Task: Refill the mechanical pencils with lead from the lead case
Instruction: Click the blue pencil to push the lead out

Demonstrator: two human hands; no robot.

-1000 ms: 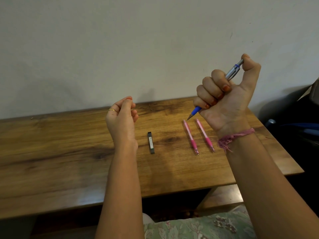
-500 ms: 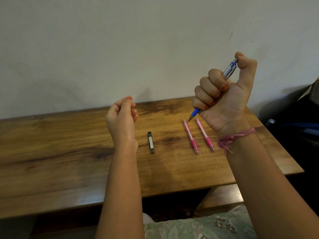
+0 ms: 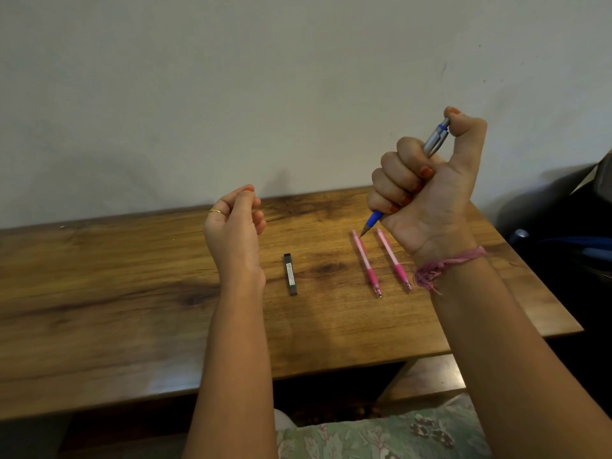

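1. Head view, my right hand [image 3: 427, 190]: it is fisted around the blue mechanical pencil [image 3: 409, 178], tip down and toward the left, above the far ends of the two pink pencils. My thumb sits on the cap end at the top. Compared with a second ago the thumb has curled lower over the cap and less silver barrel shows, so I judge I am clicking the button to feed lead toward the tip.

2. Head view, my left hand [image 3: 233, 223]: it hovers above the wooden table [image 3: 99, 293], fingers loosely curled with thumb and forefinger pinched together. It has barely shifted over the last second. Whether a stick of lead sits in that pinch is too fine for me to tell.

3. Head view, the table: the lead case [image 3: 290, 274] lies flat between my two forearms, untouched and in the same spot. The left pink pencil [image 3: 366, 264] and the right pink pencil [image 3: 394, 260] lie side by side near my right wrist, tips toward me, unmoved.

4. What it means: only the blue pencil is being worked. I judge the two pink ones are not yet refilled, so most of the job remains.
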